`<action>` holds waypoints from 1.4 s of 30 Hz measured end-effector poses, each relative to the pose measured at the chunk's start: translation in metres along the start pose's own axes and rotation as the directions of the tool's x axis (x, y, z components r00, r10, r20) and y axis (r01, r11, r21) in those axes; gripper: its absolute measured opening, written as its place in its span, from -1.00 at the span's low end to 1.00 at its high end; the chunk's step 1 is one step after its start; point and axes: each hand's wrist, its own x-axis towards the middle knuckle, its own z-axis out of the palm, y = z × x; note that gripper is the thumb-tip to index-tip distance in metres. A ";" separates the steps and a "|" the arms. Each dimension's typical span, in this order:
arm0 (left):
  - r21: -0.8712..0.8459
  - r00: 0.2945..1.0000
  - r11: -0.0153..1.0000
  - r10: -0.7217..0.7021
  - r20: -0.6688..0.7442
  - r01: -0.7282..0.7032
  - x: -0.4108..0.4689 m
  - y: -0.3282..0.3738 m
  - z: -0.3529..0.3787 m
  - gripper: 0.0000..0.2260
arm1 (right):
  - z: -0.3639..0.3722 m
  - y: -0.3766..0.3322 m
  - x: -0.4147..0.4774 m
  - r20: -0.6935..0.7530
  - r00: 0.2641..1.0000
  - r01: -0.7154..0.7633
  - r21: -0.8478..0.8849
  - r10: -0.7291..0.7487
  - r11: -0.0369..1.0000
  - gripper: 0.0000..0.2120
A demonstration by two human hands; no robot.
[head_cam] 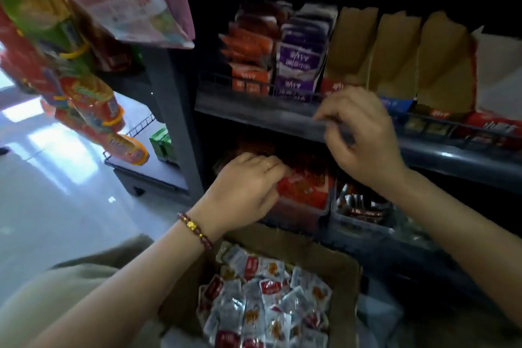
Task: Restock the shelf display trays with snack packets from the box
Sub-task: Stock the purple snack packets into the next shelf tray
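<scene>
A cardboard box [343, 274] sits low in front of me, filled with several small silver-and-red snack packets [268, 305]. On the lower shelf stands a clear display tray [303, 213] holding red packets [308, 188]. My left hand [243, 186], with a beaded bracelet on the wrist, reaches into that tray, and its fingers curl over the red packets there. My right hand [363, 135] hovers higher, in front of the upper shelf's edge [254, 110]. It is blurred, its fingers hang loosely curled, and I see nothing in them.
A second clear tray [358, 219] of dark and orange packets stands right of the first. The upper shelf carries orange packets [248, 65], purple packets [299, 65] and brown cardboard display boxes [395, 59] behind a wire rail. Hanging snack bags [84, 93] crowd the left; pale floor lies below them.
</scene>
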 end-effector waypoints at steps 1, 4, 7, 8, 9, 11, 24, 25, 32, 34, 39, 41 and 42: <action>-0.032 0.997 0.999 0.024 0.077 -0.022 -0.012 0.007 0.004 -0.72 | 0.002 -0.008 -0.019 0.067 0.997 0.021 0.053 -0.024 0.998 -0.86; -0.183 0.949 0.982 0.023 0.315 0.037 -0.051 0.027 0.028 -0.77 | 0.029 -0.027 -0.092 0.329 0.941 -0.154 0.212 0.078 0.965 -0.83; -0.230 0.832 0.953 -0.038 0.553 0.197 -0.092 0.042 0.059 -0.81 | 0.069 -0.046 -0.169 0.609 0.702 -0.569 0.171 0.368 0.804 -0.82; -0.208 0.790 0.954 -0.046 0.611 0.217 -0.104 0.045 0.067 -0.80 | 0.083 -0.051 -0.193 0.702 0.539 -0.704 0.071 0.466 0.707 -0.82; -0.184 0.750 0.956 -0.053 0.659 0.229 -0.115 0.046 0.073 -0.78 | 0.100 -0.050 -0.220 0.784 0.340 -0.795 -0.054 0.519 0.604 -0.84; -0.147 0.686 0.961 -0.055 0.725 0.232 -0.137 0.050 0.080 -0.75 | 0.130 -0.054 -0.278 0.891 -0.116 -0.800 -0.346 0.439 0.490 -0.89; -0.166 0.628 0.961 -0.008 0.778 0.219 -0.189 0.046 0.097 -0.81 | 0.178 -0.142 -0.346 0.630 -0.565 -0.517 -0.773 0.533 0.367 -0.31; -0.174 0.625 0.960 -0.001 0.781 0.219 -0.189 0.047 0.097 -0.80 | 0.179 -0.146 -0.340 0.692 -0.531 -0.540 -0.721 0.489 0.434 -0.42; -0.181 0.601 0.958 0.011 0.799 0.223 -0.190 0.050 0.097 -0.73 | 0.184 -0.174 -0.321 0.965 -0.167 -0.969 -0.198 0.202 0.145 -0.56; -0.187 0.602 0.951 0.001 0.799 0.246 -0.192 0.049 0.097 -0.71 | 0.187 -0.173 -0.314 0.963 -0.094 -0.994 -0.105 0.254 0.028 -0.47; -0.164 0.573 0.956 -0.005 0.820 0.243 -0.197 0.048 0.099 -0.76 | 0.180 -0.133 -0.334 0.497 -0.371 -0.893 -0.423 0.784 -0.155 -0.42; -0.157 0.556 0.958 -0.002 0.831 0.239 -0.197 0.048 0.100 -0.76 | 0.179 -0.120 -0.359 0.411 -0.598 -0.741 -0.610 0.688 -0.280 -0.31; -0.156 0.550 0.959 0.001 0.835 0.235 -0.196 0.049 0.100 -0.77 | 0.178 -0.120 -0.373 0.419 -0.667 -0.691 -0.658 0.616 -0.299 -0.31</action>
